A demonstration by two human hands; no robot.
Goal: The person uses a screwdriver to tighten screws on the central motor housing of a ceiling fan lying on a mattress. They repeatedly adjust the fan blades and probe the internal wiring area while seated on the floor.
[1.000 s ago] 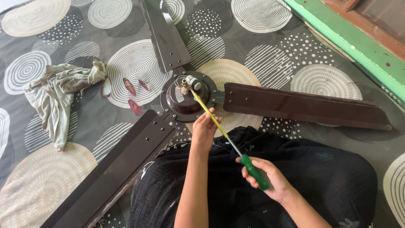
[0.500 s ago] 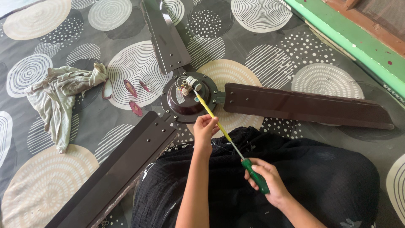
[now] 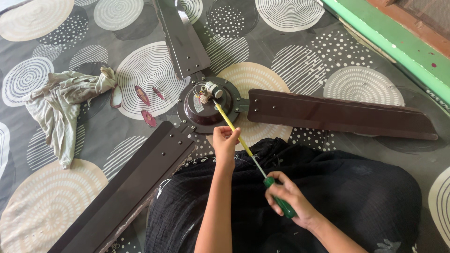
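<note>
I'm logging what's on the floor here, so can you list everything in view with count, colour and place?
Fan hub: one, dark brown, centre, with wires on top.
Fan blades: three, dark brown, spreading from the hub to the top, right and lower left.
Screwdriver: one, yellow shaft and green handle, tip at the hub.
Rag: one, pale grey-green, crumpled at left.
Petals: a few, reddish, left of the hub.
Mat: one, grey with circle patterns, under everything.
Ledge: one, green, top right.
Black clothing: on the lap, bottom.
Left hand: steadies the shaft.
Right hand: grips the handle.
</note>
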